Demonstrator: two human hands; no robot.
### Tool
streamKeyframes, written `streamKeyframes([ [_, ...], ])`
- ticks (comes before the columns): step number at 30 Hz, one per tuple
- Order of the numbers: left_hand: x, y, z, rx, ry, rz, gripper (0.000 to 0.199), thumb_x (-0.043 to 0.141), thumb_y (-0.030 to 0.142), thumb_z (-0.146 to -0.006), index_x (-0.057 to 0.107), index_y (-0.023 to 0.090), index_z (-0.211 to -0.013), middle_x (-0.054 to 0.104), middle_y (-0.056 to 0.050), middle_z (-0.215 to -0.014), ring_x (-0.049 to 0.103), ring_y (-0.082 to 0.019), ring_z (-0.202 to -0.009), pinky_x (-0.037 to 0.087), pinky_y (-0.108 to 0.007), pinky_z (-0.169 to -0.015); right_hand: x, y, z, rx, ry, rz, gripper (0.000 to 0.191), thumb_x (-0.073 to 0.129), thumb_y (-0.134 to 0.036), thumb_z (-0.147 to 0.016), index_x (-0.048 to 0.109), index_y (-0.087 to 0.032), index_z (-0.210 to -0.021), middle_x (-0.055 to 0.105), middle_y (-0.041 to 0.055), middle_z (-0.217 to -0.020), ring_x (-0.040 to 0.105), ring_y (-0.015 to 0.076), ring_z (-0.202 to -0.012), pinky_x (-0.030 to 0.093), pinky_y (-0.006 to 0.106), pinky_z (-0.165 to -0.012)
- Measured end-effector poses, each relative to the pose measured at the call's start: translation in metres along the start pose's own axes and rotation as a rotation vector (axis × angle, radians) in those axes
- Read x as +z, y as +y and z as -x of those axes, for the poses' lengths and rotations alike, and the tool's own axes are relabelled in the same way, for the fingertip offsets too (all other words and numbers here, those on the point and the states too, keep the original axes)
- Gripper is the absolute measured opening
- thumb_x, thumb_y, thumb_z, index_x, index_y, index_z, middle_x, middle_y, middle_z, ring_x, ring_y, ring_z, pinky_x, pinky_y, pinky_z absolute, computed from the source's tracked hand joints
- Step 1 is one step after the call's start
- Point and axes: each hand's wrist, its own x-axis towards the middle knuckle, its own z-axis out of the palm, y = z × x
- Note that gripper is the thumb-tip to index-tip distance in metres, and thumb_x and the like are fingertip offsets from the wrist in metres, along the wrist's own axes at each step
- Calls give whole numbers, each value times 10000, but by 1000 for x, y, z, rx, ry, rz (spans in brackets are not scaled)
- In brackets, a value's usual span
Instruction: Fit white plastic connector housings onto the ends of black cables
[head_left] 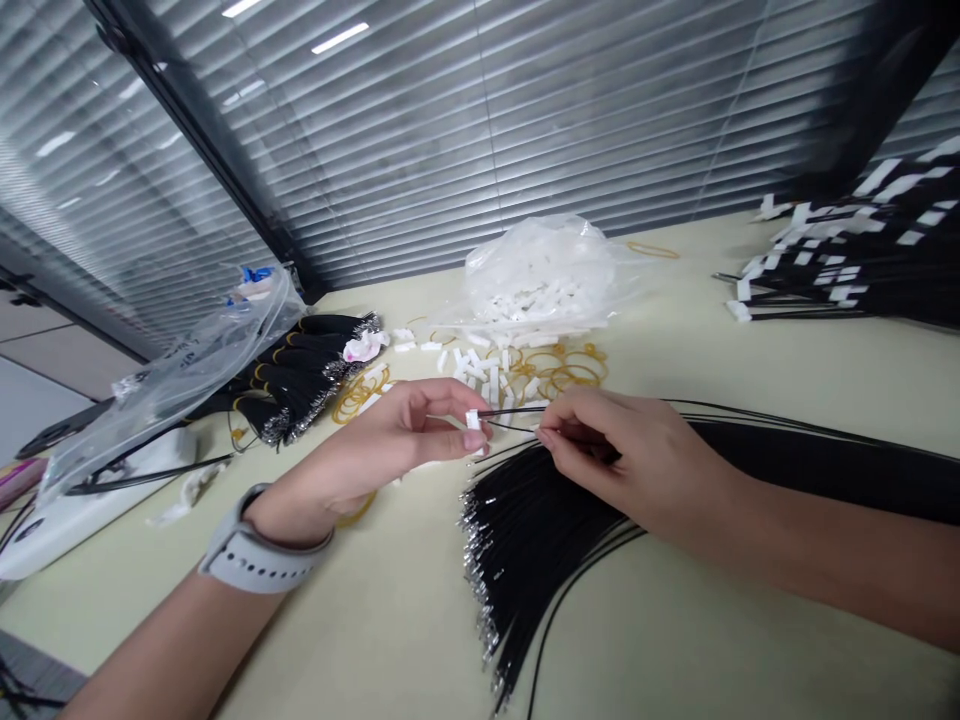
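Note:
Between the thumb and fingers of my left hand (405,430) is a small white connector housing (473,420). My right hand (622,445) pinches thin black wires (514,411) whose ends reach the housing; how deep they sit in it I cannot tell. Below my right hand a thick bundle of black wires (540,530) fans out on the table, its silvery crimped ends (480,580) toward the left. Several loose white housings (484,375) lie just beyond my hands, next to yellow rubber bands (562,370).
A clear plastic bag (544,270) of white housings stands at the back. Black wires with white housings (847,260) are piled at the right. More banded wire bundles (307,375), a clear bag (202,350) and a white power strip (105,500) lie left. Window blinds (480,130) border the table.

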Motion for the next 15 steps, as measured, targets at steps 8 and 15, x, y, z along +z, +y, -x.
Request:
streamKeyframes([
  [8, 0, 1, 1, -19, -31, 11, 212, 647, 205, -688, 570, 171, -883, 620, -3, -792, 576, -52, -735, 431, -151, -708, 1, 0, 2, -46, 20, 41, 63, 469, -118, -785, 477, -160, -739, 509, -54, -655, 409, 16, -523, 310, 141, -497],
  [15, -1, 3, 2, -55, -56, 28, 243, 648, 201, -687, 578, 180, -918, 622, 1, -782, 577, -52, -726, 439, -144, -706, 1, 0, 2, -46, 16, 49, 71, 464, -102, -780, 467, -158, -737, 500, -51, -660, 398, 18, -522, 301, 142, -490],
])
